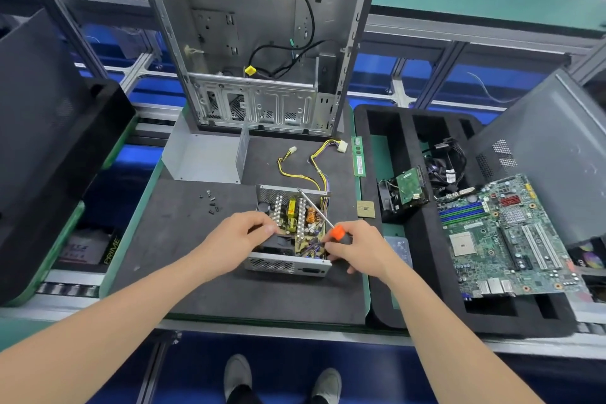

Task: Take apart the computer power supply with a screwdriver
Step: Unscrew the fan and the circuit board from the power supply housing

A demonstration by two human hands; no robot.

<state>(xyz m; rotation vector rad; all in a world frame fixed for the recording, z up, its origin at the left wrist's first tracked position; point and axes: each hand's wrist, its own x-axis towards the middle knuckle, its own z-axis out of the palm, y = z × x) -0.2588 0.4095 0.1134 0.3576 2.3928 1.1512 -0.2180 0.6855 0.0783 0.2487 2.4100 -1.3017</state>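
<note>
Between both grips, power supply (285, 265) lid's off, left hand (242, 238) gripping it, right hand (359, 251) clutching the screwdriver (336, 232), board (303, 223) not yet out.

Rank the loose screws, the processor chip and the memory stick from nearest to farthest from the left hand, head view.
1. Loose screws, just beyond the left hand, to its left.
2. Processor chip, right of the power supply.
3. Memory stick, farther back past the chip.
</note>
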